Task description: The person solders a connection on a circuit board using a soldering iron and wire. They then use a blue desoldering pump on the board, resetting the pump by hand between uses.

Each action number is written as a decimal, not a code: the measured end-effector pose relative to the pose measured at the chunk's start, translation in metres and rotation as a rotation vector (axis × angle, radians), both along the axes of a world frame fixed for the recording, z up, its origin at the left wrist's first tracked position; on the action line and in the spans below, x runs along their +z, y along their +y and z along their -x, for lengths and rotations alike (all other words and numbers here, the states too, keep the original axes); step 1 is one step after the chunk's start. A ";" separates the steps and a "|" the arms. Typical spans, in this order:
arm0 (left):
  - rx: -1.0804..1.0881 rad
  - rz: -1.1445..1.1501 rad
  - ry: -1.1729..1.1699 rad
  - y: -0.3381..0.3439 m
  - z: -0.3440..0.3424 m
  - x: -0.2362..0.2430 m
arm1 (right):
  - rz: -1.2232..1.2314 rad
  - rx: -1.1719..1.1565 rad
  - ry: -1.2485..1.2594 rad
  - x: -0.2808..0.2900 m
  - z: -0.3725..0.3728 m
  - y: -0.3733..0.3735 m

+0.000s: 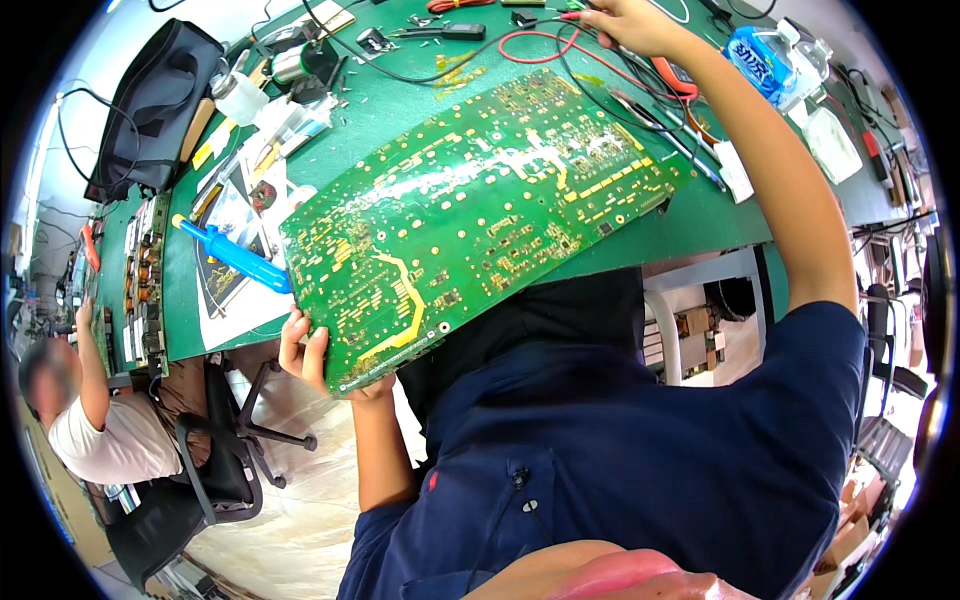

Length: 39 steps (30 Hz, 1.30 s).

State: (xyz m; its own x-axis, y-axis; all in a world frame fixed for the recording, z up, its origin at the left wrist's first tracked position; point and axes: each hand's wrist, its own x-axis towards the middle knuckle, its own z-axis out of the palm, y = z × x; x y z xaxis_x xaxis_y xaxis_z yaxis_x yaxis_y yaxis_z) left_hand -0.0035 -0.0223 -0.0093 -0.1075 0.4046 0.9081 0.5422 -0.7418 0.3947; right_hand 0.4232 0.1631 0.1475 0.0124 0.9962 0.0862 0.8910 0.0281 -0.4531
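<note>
A large green circuit board (470,215) is tilted up over the near edge of the green workbench. My left hand (320,360) is closed on its near left corner, fingers at the edge and the rest partly hidden behind it. Beyond the board's far edge, my right hand (625,25) pinches the end of a test lead (572,16), with red and black leads looping below. A red-edged multimeter (676,78) lies beside my right forearm. Just left of the board is a blue desoldering pump (240,262), close to my left fingers.
Clutter, including a white bottle (238,98), covers the bench's left side near a dark bag (160,105). Blue-labelled bottles (765,65) stand far right. A black caliper-like tool (450,32) lies at the back. Another person (110,430) sits at left by a black chair (190,500).
</note>
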 end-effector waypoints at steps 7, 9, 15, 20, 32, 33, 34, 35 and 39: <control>0.031 0.025 0.236 -0.006 0.022 0.008 | -0.028 0.176 0.058 -0.011 -0.041 -0.003; 0.018 0.032 0.263 -0.008 0.025 0.009 | 0.012 0.167 0.114 -0.020 -0.040 -0.010; 0.044 0.095 0.282 -0.018 0.025 0.016 | 0.077 0.148 0.099 -0.033 -0.030 -0.021; 0.024 0.084 0.243 -0.009 0.020 0.027 | 0.120 0.156 0.191 -0.043 -0.033 -0.017; -0.058 0.128 0.277 0.017 -0.013 0.042 | -0.025 0.325 0.034 -0.033 -0.054 -0.012; -0.058 0.142 0.291 0.016 -0.012 0.045 | -0.044 0.305 0.032 -0.035 -0.047 -0.017; -0.057 0.153 0.301 0.016 -0.010 0.047 | -0.065 0.286 0.025 -0.035 -0.041 -0.021; -0.075 0.168 0.347 0.018 -0.006 0.049 | -0.004 0.233 0.039 -0.036 -0.038 -0.026; -0.115 0.239 0.412 0.021 0.001 0.048 | 0.001 0.138 -0.045 -0.038 -0.037 -0.032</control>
